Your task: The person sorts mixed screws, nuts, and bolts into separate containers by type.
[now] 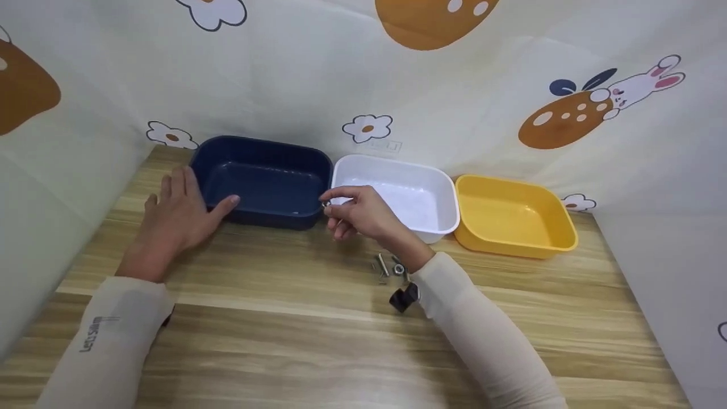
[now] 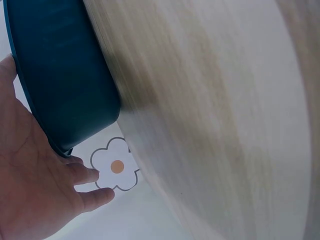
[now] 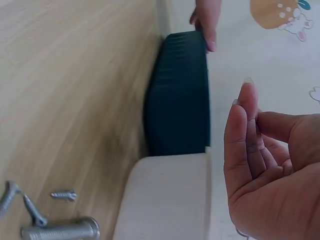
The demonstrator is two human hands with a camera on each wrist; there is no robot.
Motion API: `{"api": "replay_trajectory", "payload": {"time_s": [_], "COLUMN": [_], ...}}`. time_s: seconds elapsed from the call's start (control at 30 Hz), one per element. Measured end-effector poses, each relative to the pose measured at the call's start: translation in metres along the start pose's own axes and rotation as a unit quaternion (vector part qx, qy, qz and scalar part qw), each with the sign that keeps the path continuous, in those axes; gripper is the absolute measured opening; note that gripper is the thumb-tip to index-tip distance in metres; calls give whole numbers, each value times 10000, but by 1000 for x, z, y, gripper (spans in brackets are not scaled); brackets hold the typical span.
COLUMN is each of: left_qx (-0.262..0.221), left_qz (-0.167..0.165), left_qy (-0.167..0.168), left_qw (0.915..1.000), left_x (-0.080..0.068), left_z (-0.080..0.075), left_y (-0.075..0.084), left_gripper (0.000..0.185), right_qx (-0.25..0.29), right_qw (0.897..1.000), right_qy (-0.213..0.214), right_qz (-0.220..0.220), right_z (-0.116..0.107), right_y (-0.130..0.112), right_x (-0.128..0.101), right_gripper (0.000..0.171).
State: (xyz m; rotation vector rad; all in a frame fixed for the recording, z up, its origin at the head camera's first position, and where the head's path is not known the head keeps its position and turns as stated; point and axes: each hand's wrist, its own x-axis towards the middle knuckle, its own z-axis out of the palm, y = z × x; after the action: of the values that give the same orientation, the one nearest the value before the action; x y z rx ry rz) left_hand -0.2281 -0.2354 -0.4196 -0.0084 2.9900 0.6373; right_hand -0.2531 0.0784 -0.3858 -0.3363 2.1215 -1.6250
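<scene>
at the bottom of the head view, a pale left sleeve (image 1: 128, 324) comes in from the lower left and a pale right sleeve (image 1: 483, 335) from the lower right, both over a wood-grain tabletop (image 1: 272, 341). a black device (image 1: 402, 297) sits by the right cuff, a little right of centre. just above it in the frame lies loose hardware: a long bolt (image 1: 383, 265), a ring-like nut (image 1: 398, 268) and some screws; the right wrist view shows a short screw (image 3: 63, 195) near the bolt at its lower left.

farther up, at the centre, the right hand (image 1: 363, 213) pinches a small metal piece (image 1: 326, 203) between thumb and fingertip, by the gap between two bins; its exact shape is too small to tell. left of centre, the left hand (image 1: 179, 218) grasps nothing small: its fingers are extended along the left end of the blue bin (image 1: 267, 218), the thumb at the front rim.

the blue bin stands left of centre, the white bin (image 1: 423, 199) next to it, rims touching, and the yellow bin (image 1: 514, 224) just beside that at right. behind them hangs a whitish cloth (image 1: 295, 74) printed with flowers, orange fruit and a rabbit.
</scene>
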Motion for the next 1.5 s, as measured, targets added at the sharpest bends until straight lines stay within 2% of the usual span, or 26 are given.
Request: {"api": "replay_trajectory", "payload": {"time_s": [0.2,0.37,0.77,1.17,1.5], "left_qx": [59,83,21,4,25], "left_qz": [-2,-36,-44,-24,-25], "left_qy": [45,6,-30,25,29], "left_qw": [10000,10000,10000,10000,10000], "left_x": [0,2,0,1,0], "left_z": [-1,0,2,2,0], "left_y": [-2,-4,-4,0,2], "left_gripper": [116,117,116,116,117], "right_qx": [-190,-110,-196,-155,-261], "right_qw": [9997,9998,9998,9994,9990], "right_qy": [-103,-114,-27,300,324], "right_qz": [-99,-149,-21,92,187], "right_z": [13,23,37,39,39], "right_y": [1,-1,-1,-6,-6], "right_x": [7,11,23,35,40], "right_gripper": [29,29,28,21,27]}}
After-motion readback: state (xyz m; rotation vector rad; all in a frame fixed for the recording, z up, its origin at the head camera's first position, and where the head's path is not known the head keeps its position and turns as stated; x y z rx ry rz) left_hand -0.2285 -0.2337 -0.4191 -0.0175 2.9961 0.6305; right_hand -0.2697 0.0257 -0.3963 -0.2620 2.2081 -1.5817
